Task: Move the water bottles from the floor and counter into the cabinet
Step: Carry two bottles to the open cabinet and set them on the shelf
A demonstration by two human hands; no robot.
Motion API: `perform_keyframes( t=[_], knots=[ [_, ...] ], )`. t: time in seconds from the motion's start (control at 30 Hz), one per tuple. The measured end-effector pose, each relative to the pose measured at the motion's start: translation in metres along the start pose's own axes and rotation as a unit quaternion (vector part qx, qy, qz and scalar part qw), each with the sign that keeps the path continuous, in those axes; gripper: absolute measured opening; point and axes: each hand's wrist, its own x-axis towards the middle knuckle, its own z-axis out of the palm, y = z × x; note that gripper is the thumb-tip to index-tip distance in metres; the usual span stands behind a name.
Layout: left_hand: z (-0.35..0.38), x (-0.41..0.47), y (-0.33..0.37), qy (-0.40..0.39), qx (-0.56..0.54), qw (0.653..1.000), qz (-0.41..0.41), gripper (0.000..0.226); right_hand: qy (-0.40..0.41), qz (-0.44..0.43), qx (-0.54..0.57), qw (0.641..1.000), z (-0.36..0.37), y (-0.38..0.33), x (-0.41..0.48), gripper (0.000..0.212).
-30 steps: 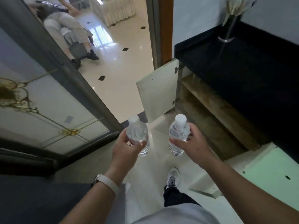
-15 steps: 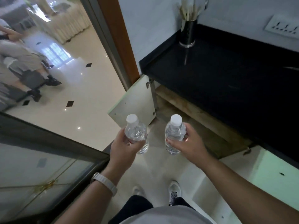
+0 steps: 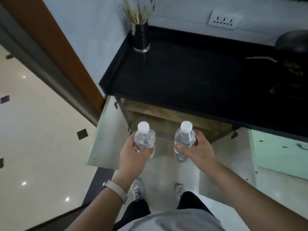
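The left bottle (image 3: 144,141) was gripped by the left hand (image 3: 131,155) and the right bottle (image 3: 184,141) by the right hand (image 3: 199,150). Both were held nearly upright, white caps pointed up, above the floor (image 3: 166,174) before the open cabinet (image 3: 175,117) under the black counter (image 3: 200,77).

Chopstick holder (image 3: 140,39), wall socket (image 3: 223,20), dark pan (image 3: 291,41), white sneakers (image 3: 137,189)
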Motion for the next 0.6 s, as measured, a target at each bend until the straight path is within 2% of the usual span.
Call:
perform_keyframes(
  t=[0.2, 0.5, 0.6],
  knots=[
    [-0.008, 0.044, -0.007, -0.07, 0.023, 0.997, 0.01, 0.047, 0.061, 0.014, -0.028, 0.998, 0.031, -0.013, 0.009, 0.063],
    [0.015, 0.094, -0.029, -0.087, 0.046, 0.995, -0.026, 0.058, 0.042, 0.038, -0.024, 0.998, 0.045, 0.009, 0.057, 0.062],
    [0.032, 0.114, -0.042, -0.097, 0.066, 0.993, -0.032, 0.054, 0.034, 0.056, 0.0, 0.998, 0.048, 0.031, 0.082, 0.062]
  ],
)
